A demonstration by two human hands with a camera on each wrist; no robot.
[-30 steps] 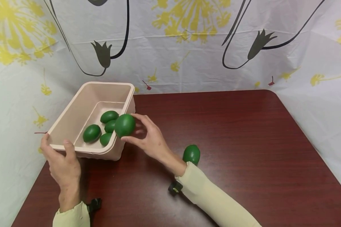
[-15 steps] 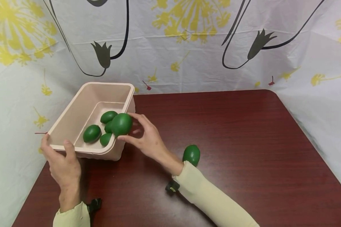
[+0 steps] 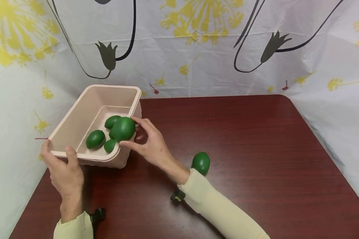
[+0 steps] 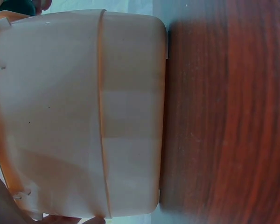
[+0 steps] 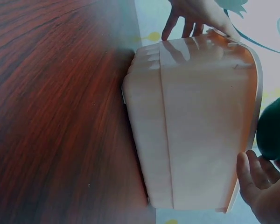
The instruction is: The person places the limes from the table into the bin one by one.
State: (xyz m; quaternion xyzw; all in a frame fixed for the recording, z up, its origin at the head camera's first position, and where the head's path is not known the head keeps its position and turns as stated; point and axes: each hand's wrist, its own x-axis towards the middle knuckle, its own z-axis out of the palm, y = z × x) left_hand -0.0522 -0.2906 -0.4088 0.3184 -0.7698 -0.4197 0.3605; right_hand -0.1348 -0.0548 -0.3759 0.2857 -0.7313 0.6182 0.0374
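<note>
My right hand [image 3: 155,146] pinches a green lime [image 3: 124,128] between thumb and fingers, over the right rim of a beige plastic tub [image 3: 74,122]. In the right wrist view that lime [image 5: 272,133] sits just above the rim, with the other fingertips [image 5: 243,163] by the tub's outer side. At the tub's near left corner, my left hand [image 3: 66,176] grips the rim, thumb on the near edge. Inside the tub lie several limes [image 3: 95,139], partly hidden by the held one. Another lime [image 3: 201,162] lies on the table beside my right wrist.
A dark red-brown wooden table [image 3: 242,142] carries everything. White cloth [image 3: 188,73] with yellow and grey flower prints hangs behind it and along both sides. Black wrist cameras [image 3: 178,196] sit at the cuffs of both pale sleeves.
My right hand has carried the lime a little left, from beside the tub's right rim to over its inside. The left hand stays on the corner; the table lime has not moved.
</note>
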